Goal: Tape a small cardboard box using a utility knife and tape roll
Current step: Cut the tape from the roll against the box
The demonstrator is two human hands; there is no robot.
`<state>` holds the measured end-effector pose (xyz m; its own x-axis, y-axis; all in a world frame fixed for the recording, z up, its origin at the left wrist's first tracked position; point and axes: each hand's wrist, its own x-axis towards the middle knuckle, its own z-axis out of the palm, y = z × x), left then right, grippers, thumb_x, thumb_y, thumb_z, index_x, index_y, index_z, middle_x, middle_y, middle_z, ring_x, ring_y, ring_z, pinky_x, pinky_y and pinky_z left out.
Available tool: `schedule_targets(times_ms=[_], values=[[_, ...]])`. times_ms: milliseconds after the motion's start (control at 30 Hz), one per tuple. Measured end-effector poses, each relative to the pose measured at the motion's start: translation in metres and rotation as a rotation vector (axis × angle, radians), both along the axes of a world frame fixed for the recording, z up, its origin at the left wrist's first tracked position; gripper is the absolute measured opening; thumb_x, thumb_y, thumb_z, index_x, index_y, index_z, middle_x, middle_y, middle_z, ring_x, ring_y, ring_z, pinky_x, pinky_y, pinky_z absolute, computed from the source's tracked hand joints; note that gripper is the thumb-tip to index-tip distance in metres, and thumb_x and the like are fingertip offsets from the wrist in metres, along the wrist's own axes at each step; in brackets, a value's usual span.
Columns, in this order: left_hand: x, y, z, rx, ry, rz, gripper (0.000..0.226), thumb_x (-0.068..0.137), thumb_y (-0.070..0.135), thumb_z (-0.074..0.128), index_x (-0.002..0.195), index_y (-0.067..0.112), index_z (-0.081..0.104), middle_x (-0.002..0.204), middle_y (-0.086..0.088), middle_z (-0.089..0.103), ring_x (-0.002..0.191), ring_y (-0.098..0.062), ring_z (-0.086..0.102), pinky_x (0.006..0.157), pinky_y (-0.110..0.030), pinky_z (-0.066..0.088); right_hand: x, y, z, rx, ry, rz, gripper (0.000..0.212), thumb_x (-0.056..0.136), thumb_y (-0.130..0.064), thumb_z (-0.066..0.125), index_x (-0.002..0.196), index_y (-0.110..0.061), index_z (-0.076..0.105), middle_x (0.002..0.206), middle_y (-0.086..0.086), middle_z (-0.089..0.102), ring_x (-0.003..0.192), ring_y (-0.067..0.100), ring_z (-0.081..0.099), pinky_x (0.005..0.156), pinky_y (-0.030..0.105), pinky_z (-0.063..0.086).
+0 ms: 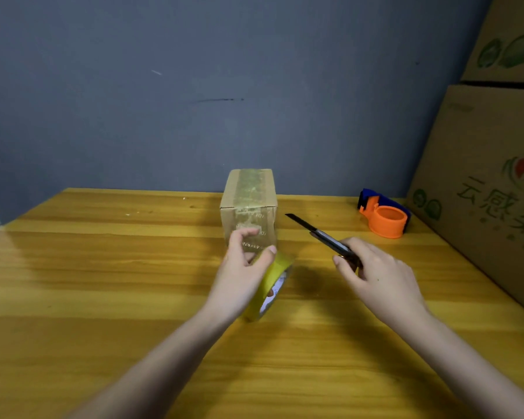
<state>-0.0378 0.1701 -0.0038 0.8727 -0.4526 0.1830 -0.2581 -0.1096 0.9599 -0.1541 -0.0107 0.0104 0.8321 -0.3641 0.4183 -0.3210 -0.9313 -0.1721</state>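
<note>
A small cardboard box point(248, 204) stands upright on the wooden table point(103, 282), with clear tape running over its top and down its front. Just in front of it, my left hand point(242, 273) grips a yellowish tape roll point(271, 285) held on edge, thumb over its rim. To the right, my right hand point(375, 276) holds a dark utility knife point(318, 234). Its blade is extended and points up-left toward the box without touching it.
An orange and blue tape dispenser point(384, 217) sits at the table's far right. Large printed cardboard cartons point(490, 182) are stacked along the right edge. A grey wall point(194, 101) stands behind the table.
</note>
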Motion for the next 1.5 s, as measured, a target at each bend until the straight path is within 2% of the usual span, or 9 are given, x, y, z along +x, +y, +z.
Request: schedule_targets(times_ms=[133,267,333,467,633,833,1000,1133,1500], values=[[-0.009,-0.022,0.004,0.185,-0.225,-0.007,0.033,0.087,0.037,0.059,0.115,0.042,0.041,0.071,0.005,0.054,0.055,-0.012,0.048,0.059,-0.03,0.038,-0.003,-0.013,-0.011,0.259,0.036,-0.035,0.024,0.097,-0.046,0.038,0.114,-0.032,0.046,0.1,-0.011,0.055,0.09,0.024,0.06,0.069,0.038,0.046],[-0.024,-0.049,0.014,0.418,-0.529,0.014,0.038,0.089,0.04,0.055,0.121,0.034,0.037,0.091,0.007,0.064,0.082,-0.024,0.066,0.064,-0.029,0.042,-0.004,-0.034,-0.025,0.449,-0.027,-0.061,0.014,0.099,-0.037,0.04,0.101,-0.026,0.047,0.094,0.003,0.061,0.086,0.033,0.06,0.073,0.044,0.048],[-0.028,-0.065,0.008,0.491,-0.722,-0.001,0.037,0.092,0.039,0.051,0.123,0.028,0.034,0.097,0.004,0.07,0.081,-0.024,0.068,0.063,-0.03,0.046,-0.003,-0.045,-0.031,0.472,-0.045,-0.104,0.014,0.099,-0.033,0.041,0.102,-0.022,0.05,0.098,0.007,0.062,0.082,0.034,0.061,0.072,0.046,0.052],[-0.027,-0.095,-0.015,0.649,-1.102,-0.063,0.039,0.086,0.036,0.057,0.111,0.021,0.032,0.06,0.001,0.06,0.049,-0.022,0.058,0.041,-0.021,0.031,-0.003,-0.061,-0.038,0.566,-0.053,-0.171,0.027,0.099,-0.026,0.045,0.116,-0.01,0.057,0.098,0.005,0.047,0.071,0.027,0.063,0.056,0.04,0.056],[-0.021,-0.123,-0.038,0.704,-1.395,-0.052,0.053,0.06,0.039,0.077,0.091,0.019,0.039,0.041,0.004,0.051,0.028,-0.011,0.044,0.037,-0.015,0.015,-0.002,-0.083,-0.048,0.609,0.02,-0.302,0.033,0.099,-0.031,0.043,0.118,-0.011,0.059,0.107,0.015,0.063,0.086,0.028,0.056,0.074,0.036,0.044],[-0.023,-0.143,-0.045,0.573,-1.487,-0.022,0.049,0.063,0.034,0.075,0.091,0.017,0.038,0.045,0.004,0.054,0.032,-0.012,0.048,0.034,-0.016,0.022,-0.002,-0.089,-0.05,0.704,0.026,-0.364,0.027,0.098,-0.028,0.043,0.122,-0.017,0.05,0.12,0.015,0.061,0.101,0.032,0.059,0.082,0.039,0.046],[-0.02,-0.152,-0.052,0.482,-1.465,0.02,0.047,0.065,0.033,0.074,0.091,0.017,0.039,0.053,0.003,0.059,0.041,-0.013,0.058,0.034,-0.018,0.03,-0.002,-0.078,-0.053,0.574,0.104,-0.389,0.033,0.1,-0.03,0.037,0.129,-0.019,0.045,0.132,0.012,0.046,0.118,0.035,0.051,0.094,0.042,0.042],[-0.02,-0.156,-0.056,0.471,-1.384,0.035,0.026,0.075,0.033,0.051,0.093,0.017,0.041,0.065,0.004,0.063,0.055,-0.014,0.062,0.04,-0.02,0.04,-0.001,-0.069,-0.053,0.367,0.168,-0.416,0.036,0.098,-0.03,0.038,0.132,-0.018,0.043,0.132,0.014,0.043,0.121,0.036,0.048,0.093,0.041,0.041],[-0.02,-0.163,-0.061,0.539,-1.434,0.048,0.053,0.062,0.043,0.074,0.091,0.016,0.039,0.057,0.003,0.061,0.051,-0.012,0.06,0.041,-0.019,0.038,-0.003,-0.066,-0.055,0.099,0.224,-0.488,0.029,0.099,-0.031,0.035,0.122,-0.015,0.045,0.125,0.009,0.048,0.11,0.029,0.057,0.077,0.036,0.046]])
